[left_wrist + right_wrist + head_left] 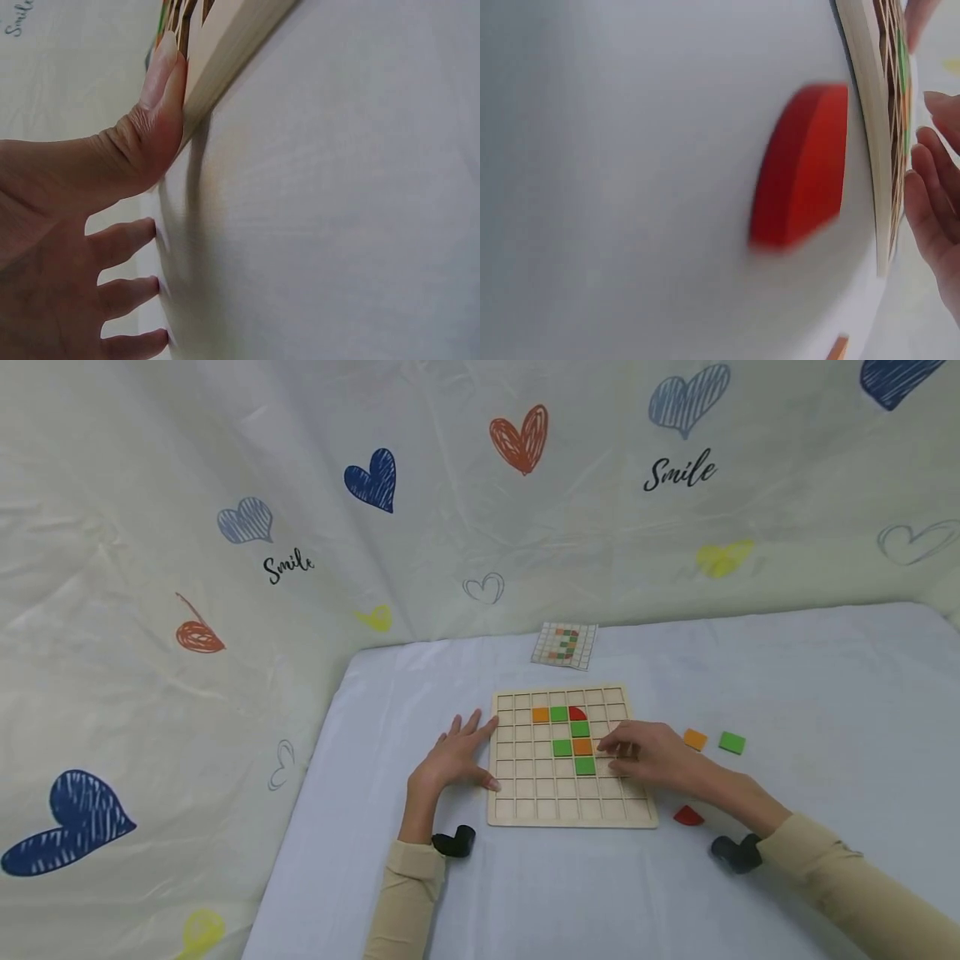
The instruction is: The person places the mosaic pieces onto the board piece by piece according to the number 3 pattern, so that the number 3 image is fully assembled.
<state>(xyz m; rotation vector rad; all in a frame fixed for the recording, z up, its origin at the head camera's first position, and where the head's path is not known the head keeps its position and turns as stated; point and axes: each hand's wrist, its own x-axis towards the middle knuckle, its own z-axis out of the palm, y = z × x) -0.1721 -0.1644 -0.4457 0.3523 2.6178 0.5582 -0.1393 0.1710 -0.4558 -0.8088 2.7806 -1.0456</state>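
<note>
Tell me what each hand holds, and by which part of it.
Nothing visibly held: the left hand only touches the grid board at its left edge; no piece shows in the right hand.

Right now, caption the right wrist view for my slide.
Red piece on white cloth, right-hand fingers over the wooden board.
</note>
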